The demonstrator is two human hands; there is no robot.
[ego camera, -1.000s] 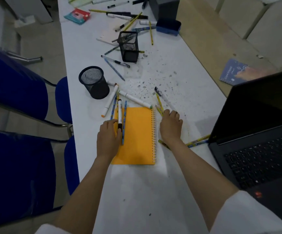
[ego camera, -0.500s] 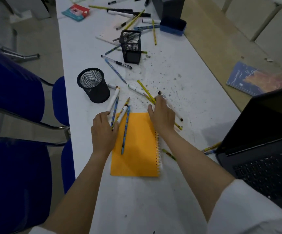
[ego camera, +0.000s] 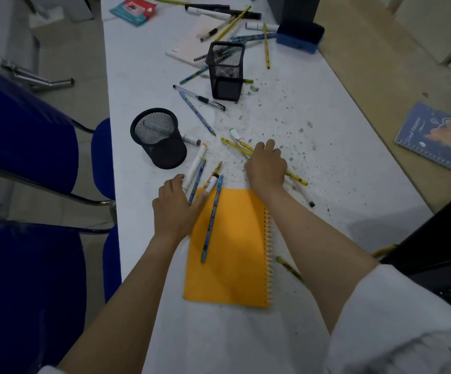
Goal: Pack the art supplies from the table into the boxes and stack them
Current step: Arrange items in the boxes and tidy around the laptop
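1. I see my left hand [ego camera: 174, 209] lying flat at the centre of the frame on the white table [ego camera: 327, 163], its fingers [ego camera: 177, 182] spread and straight, touching the lower ends of a white marker [ego camera: 195, 166] and a blue patterned pencil [ego camera: 197, 179].
2. My right hand [ego camera: 266, 166] is just right of it, palm down over a bunch of yellow pencils [ego camera: 235, 145]; its fingers curl over them, but I cannot tell whether they actually grip.
3. An orange spiral-bound notebook [ego camera: 235, 260] lies below both hands, and a second blue patterned pencil [ego camera: 212, 220] rests slantwise on its cover.
4. A round black mesh pen cup [ego camera: 158, 139] stands left of centre, near the left hand.
5. A square black mesh pen holder [ego camera: 227, 70] stands at upper centre among scattered pens.
6. A blue plastic box [ego camera: 300, 37] sits at the upper right of the table.
7. A black laptop [ego camera: 440, 252] fills the lower right edge.
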